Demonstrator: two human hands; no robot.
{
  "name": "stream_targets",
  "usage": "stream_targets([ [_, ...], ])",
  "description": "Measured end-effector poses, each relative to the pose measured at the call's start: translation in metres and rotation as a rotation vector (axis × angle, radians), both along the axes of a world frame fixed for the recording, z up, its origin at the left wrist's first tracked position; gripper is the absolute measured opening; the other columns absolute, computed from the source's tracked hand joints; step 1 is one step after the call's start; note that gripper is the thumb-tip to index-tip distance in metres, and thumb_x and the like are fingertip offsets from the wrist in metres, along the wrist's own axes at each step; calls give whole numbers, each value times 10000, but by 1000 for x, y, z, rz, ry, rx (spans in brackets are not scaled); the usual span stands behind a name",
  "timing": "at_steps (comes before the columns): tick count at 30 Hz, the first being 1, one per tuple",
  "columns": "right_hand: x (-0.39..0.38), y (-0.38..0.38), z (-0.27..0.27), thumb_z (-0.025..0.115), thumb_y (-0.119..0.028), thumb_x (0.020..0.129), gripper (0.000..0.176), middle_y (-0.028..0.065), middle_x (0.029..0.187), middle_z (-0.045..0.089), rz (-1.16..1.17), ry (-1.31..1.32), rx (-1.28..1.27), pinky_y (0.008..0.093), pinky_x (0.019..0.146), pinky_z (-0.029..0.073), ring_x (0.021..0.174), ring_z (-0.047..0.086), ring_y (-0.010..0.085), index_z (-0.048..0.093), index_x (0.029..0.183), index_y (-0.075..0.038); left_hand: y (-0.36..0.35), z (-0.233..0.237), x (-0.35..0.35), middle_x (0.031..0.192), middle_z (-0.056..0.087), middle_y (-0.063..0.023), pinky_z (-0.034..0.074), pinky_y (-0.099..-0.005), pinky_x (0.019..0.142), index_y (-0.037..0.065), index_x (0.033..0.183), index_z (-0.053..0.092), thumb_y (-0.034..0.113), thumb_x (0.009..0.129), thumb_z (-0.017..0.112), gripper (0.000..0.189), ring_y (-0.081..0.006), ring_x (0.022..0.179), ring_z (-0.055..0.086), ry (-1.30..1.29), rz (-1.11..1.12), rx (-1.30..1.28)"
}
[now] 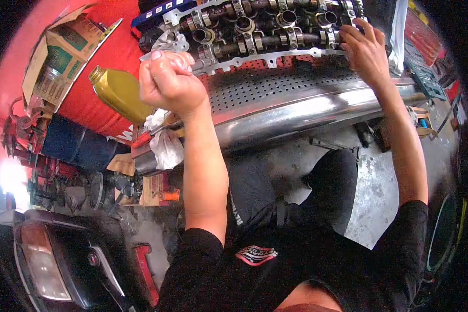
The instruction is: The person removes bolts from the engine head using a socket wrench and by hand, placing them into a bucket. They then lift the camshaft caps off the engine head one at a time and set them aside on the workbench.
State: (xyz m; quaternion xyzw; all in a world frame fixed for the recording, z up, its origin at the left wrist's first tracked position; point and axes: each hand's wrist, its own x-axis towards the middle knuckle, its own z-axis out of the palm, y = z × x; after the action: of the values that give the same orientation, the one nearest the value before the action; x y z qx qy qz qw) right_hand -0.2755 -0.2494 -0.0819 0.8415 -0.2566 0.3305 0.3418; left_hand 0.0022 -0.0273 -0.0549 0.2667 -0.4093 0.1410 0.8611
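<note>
A cylinder head point(270, 61) with camshafts point(309, 39) and round wells lies across the top of the view. My left hand point(172, 83) is closed in a fist at its left end. Grey metal shows on both sides of the fist, but the fingers cover what they grip. At the opposite end, my right hand point(368, 52) rests with fingers apart on the camshaft caps, holding nothing visible. An olive-gold oil bottle point(117, 93), without a cap, stands just left of my left hand.
The head sits on a perforated metal bench point(244, 93) with a rounded steel edge. White rags point(167, 150) hang near its left corner. A red drum point(96, 106) bears an open cardboard box point(62, 57). A dark car's headlight point(42, 260) is at lower left.
</note>
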Motion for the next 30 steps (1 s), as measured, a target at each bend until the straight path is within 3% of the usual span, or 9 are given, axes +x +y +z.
stream_targets([
  [7,32,88,16,726,-132,811,316,48,1152,667,418,-324,102,427,970,410,1140,578,267,669,1121,-102,11,0,21,538,409,-32,371,-298,492,58,616,373,67,905,520,325,-127,468,345,-324,-402,227],
  [11,99,126,-15,700,-73,821,461,155,1158,648,821,-350,424,441,955,469,1103,587,330,583,1263,-12,19,28,29,572,422,-20,349,-305,524,67,584,370,69,864,572,346,-115,519,360,-556,-588,711],
  [13,147,136,-20,690,-68,825,549,184,1175,630,1027,-431,593,455,999,451,1103,576,370,517,1338,19,16,31,32,568,419,-9,346,-293,534,58,591,387,69,855,569,321,-109,528,376,-544,-722,695],
  [15,196,136,-27,658,-66,849,578,198,1227,608,1132,-504,566,465,975,454,1105,568,387,462,1383,41,15,26,33,564,427,-12,346,-283,536,54,586,389,72,858,571,328,-105,528,388,-489,-713,583],
  [19,226,129,-27,632,-19,780,471,149,1080,682,1131,-419,496,441,882,472,1039,619,323,625,1250,-47,-2,-4,-12,630,486,-56,497,-304,608,57,795,480,160,960,595,226,-160,583,520,90,254,21],
  [20,227,133,-26,637,-7,734,429,123,990,702,1124,-471,499,423,865,475,992,641,298,687,1152,-85,-5,-11,-16,652,511,-62,515,-304,627,49,840,494,163,951,631,210,-152,606,540,39,374,-20],
  [22,225,133,-31,656,-30,777,317,135,1029,706,1192,-510,543,423,879,478,983,650,324,696,1090,-65,-13,-20,-14,691,557,-66,491,-277,597,28,844,521,174,931,702,249,-112,623,535,-21,560,-15],
  [25,214,125,-27,683,-58,809,237,142,1038,707,1082,-453,618,418,897,479,999,653,345,690,1046,-46,-3,7,-25,578,494,22,339,-259,503,48,590,470,217,937,697,448,-68,560,433,-75,446,211],
  [30,215,128,-29,699,-27,783,178,102,994,716,1099,-528,607,416,870,481,939,657,328,693,951,-85,21,12,0,508,440,18,294,-280,458,56,562,452,163,901,705,436,-54,507,367,-419,55,454],
])
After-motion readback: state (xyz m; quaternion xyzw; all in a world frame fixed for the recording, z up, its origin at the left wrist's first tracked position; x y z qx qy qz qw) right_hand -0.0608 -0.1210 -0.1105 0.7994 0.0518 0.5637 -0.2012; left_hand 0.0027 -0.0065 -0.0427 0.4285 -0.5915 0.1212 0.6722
